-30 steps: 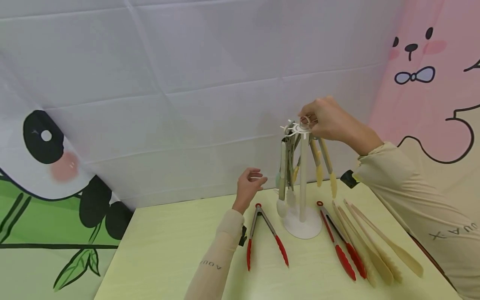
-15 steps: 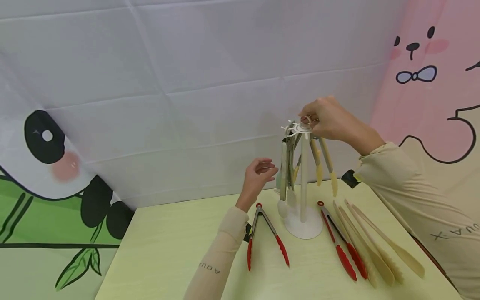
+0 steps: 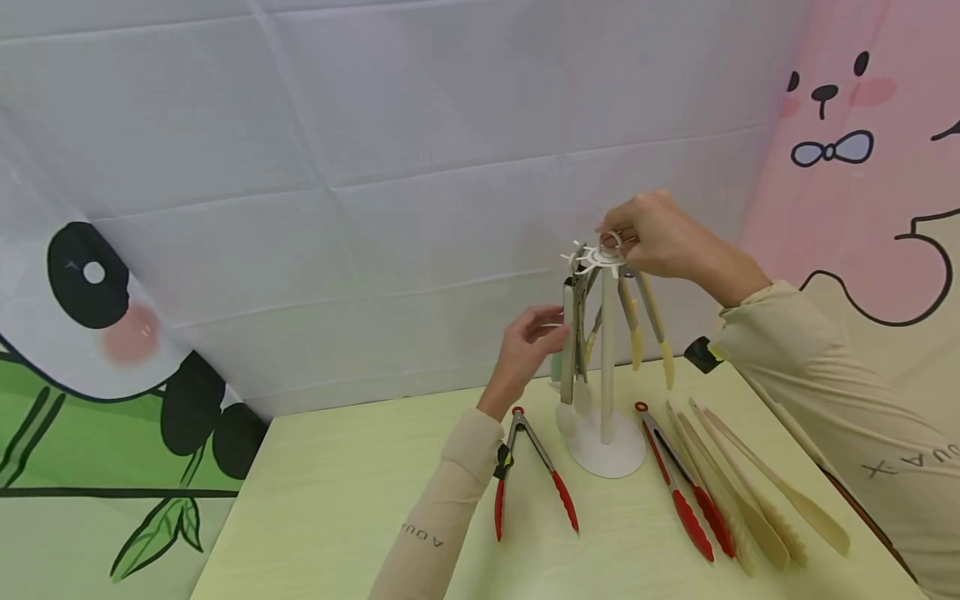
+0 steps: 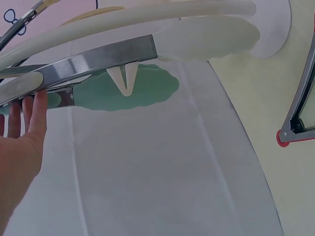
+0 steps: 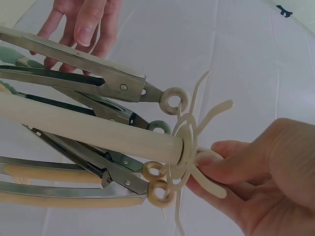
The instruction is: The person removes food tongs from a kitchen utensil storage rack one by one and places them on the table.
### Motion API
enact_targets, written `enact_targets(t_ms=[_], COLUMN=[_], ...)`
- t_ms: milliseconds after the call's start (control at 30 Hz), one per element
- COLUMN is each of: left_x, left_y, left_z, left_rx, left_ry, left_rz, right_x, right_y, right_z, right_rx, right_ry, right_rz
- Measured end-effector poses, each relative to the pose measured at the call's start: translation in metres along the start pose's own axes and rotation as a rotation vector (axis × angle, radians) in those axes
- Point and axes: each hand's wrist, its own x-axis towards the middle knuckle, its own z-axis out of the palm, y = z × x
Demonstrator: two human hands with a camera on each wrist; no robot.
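Left hand point(image 3: 525, 352): fingers stood loosely parted at the white tongs point(image 3: 567, 371); a firm grip could not be told
Right hand point(image 3: 658, 237): pinched the top of the upright rack point(image 3: 607, 358)
Rack: stood on the table point(image 3: 337, 500), with white tongs, green tongs point(image 4: 156, 84) and yellow tongs point(image 3: 657, 321) hanging from it
Table: bore spread red tongs point(image 3: 562, 497) on one side, narrower red tongs point(image 3: 688, 523) and beige tongs point(image 3: 750, 512) on the other
Progress: looked partway, several hung, those lying flat not yet

Several metal tongs point(image 3: 568, 358) hang from an upright white stand point(image 3: 607, 367).
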Motion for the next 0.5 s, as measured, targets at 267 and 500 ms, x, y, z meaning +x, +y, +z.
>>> enact_targets(t_ms=[267,500], left_x=[-0.001,0.012], left_y=[0.004,-0.021], left_z=[0.002,-0.003], left_rx=[0.076,0.102], left_ry=[-0.025,-0.008], left_rz=[0.004,0.036], right_x=[0.003,0.005], right_y=[0.001,0.000], right_z=[0.000,0.000], right_rx=[0.024,0.028], right_ry=[-0.006,-0.021], right_rz=[0.005,0.018])
